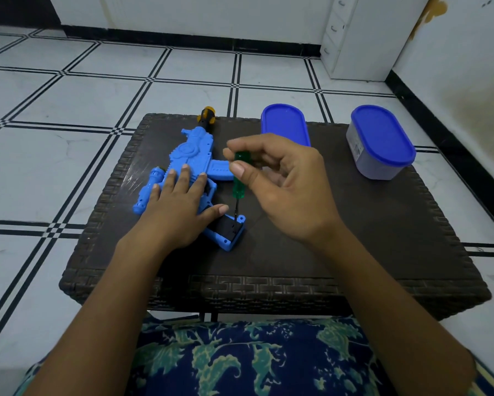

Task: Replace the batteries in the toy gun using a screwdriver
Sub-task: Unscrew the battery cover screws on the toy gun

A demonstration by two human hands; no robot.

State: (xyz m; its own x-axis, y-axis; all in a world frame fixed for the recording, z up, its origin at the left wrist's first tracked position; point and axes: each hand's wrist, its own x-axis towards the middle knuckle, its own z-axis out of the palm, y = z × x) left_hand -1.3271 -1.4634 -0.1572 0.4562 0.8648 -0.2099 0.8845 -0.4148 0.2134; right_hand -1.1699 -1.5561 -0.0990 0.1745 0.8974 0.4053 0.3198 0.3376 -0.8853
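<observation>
The blue toy gun (193, 164) lies flat on the tabletop (354, 224), pinned by the flat, open left hand (177, 207). The right hand (285, 181) pinches the green screwdriver (238, 178) upright, tip in the grip's dark cover. Light hollow plastic, likely to skid; press the body.

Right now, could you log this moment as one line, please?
left hand pins toy gun | right hand holds screwdriver | tip on black cover

dim, bluish light; sharp centre; wide-angle bending at edges
</observation>
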